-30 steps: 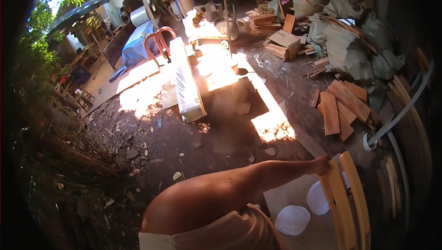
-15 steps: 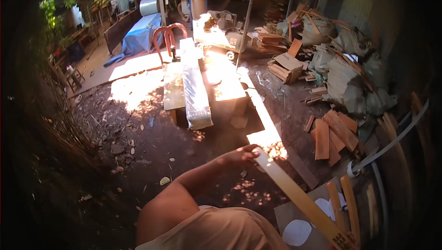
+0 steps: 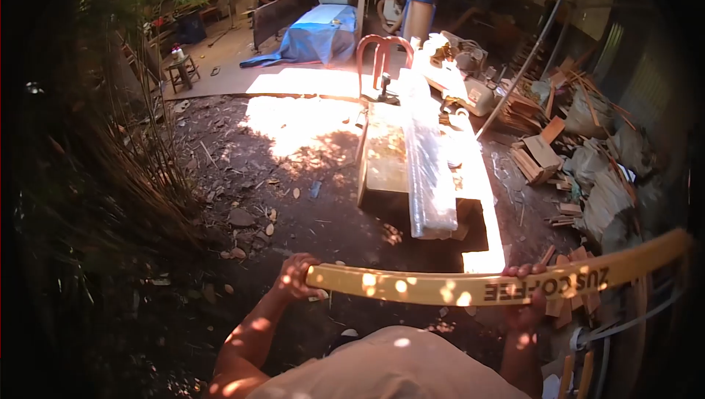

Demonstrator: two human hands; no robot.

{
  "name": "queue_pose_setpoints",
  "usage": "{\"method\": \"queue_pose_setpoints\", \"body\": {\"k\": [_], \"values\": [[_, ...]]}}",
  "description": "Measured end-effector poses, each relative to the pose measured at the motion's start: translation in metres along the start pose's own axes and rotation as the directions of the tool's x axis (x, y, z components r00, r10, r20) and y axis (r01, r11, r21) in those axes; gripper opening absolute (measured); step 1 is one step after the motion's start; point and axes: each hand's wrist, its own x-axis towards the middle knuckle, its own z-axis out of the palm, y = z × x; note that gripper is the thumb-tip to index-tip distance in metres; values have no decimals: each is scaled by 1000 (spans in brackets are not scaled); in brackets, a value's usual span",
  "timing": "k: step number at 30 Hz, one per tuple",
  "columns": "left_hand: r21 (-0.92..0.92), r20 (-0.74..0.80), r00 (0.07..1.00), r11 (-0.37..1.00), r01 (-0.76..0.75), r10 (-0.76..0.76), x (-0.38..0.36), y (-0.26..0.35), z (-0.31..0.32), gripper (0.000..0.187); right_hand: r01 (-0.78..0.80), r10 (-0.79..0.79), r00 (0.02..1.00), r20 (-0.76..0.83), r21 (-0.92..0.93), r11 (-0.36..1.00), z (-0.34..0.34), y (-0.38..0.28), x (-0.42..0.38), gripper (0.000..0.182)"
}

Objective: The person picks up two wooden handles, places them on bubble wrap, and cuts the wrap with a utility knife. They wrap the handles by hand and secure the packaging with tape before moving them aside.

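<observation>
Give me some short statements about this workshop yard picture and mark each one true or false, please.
1. Both hands hold the long curved yellow wooden slat. True: the left hand grips one end and the right hand grips further along.
2. The slat carries no lettering. False: dark letters are printed on it.
3. A red metal chair frame stands beyond the long wooden workbench. True.
4. The blue tarpaulin covers the workbench. False: it lies further back, while clear plastic sheeting lies on the bench.

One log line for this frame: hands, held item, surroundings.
left hand: grips plank end | right hand: grips yellow plank | plank: level, across body | ahead: workbench, wood scraps
</observation>
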Motion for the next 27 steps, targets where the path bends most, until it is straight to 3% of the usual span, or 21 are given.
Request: {"method": "queue_pose_setpoints", "body": {"k": [2, 4, 6, 11, 13, 15, 16, 18, 19, 21, 24, 25, 26, 27], "values": [[70, 89, 935, 938, 339, -344, -35, -22, -21, 48, -140, 138, 990, 26, 97, 985, 16, 57, 38, 40], [178, 206, 825, 850, 497, -526, -51, -33, -37, 39, -288, 262, 952, 161, 169, 943, 28, 112, 78, 40], [149, 53, 847, 843, 517, -529, -89, -61, -23, 37, -387, 314, 901, 300, 227, 894, 40, 169, 115, 36], [254, -52, 576, 547, 798, -816, -106, -102, -34, 36, -598, 389, 726, 567, 242, 764, 89, 302, 228, 33], [289, -93, 530, 486, 825, -843, -97, -130, -38, 37, -681, 432, 653, 622, 233, 694, 108, 359, 283, 33], [257, -257, 371, 308, 916, -892, -61, -143, -52, 35, -778, 451, 584, 675, 305, 549, 133, 418, 338, 32], [273, -261, 372, 302, 913, -891, -35, -145, -66, 35, -837, 470, 528, 707, 340, 429, 150, 435, 368, 31], [346, -408, 360, 223, 912, -839, 18, -159, -89, 43, -882, 428, 458, 779, 339, 327, 184, 472, 426, 29], [344, -409, 355, 218, 913, -840, 38, -171, -99, 43, -884, 430, 454, 780, 336, 324, 202, 485, 451, 29], [328, -477, 262, 106, 939, -839, 66, -200, -111, 42, -916, 352, 365, 862, 264, 303, 239, 513, 499, 32], [259, -541, 280, 161, 953, -793, 96, -271, -117, 42, -916, 256, 324, 911, 235, 324, 290, 565, 557, 34], [245, -549, 269, 155, 957, -791, 68, -304, -109, 42, -912, 279, 331, 901, 231, 338, 305, 581, 577, 36], [181, -508, 271, 206, 962, -818, 113, -297, 6, 43, -916, 282, 318, 905, 216, 338, 319, 604, 598, 36], [112, -464, 278, 256, 960, -841, 134, -353, 13, 43, -869, 309, 387, 869, 232, 436, 334, 630, 619, 37]]}}
